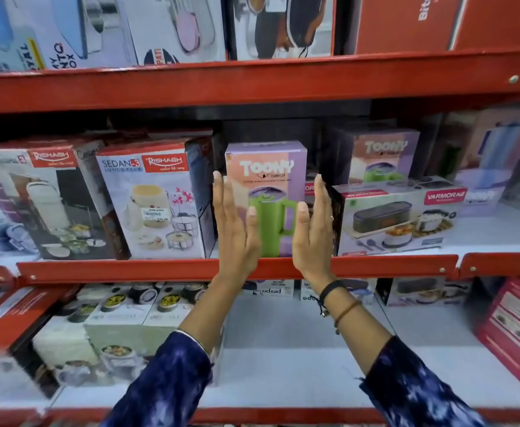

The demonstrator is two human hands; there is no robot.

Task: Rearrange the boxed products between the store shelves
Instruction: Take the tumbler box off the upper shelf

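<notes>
A pink and purple Toony tumbler box (268,167) with a green mug pictured on it stands upright on the middle shelf (160,269), near its front edge. My left hand (235,226) and my right hand (312,226) are raised flat on either side of it, palms facing each other and fingers stretched upward. Both hands overlap the box's front corners, with the thumbs lying over its front face. Neither hand is curled around the box. A second Toony box (382,155) stands further back on the right.
Two Rishabh lunch-pack boxes (157,204) stand left of the Toony box, and a Varmora lunch-box carton (397,217) lies right of it. The upper shelf (252,84) holds large boxes. The lower shelf has small boxes at left and a red box (511,328) at right.
</notes>
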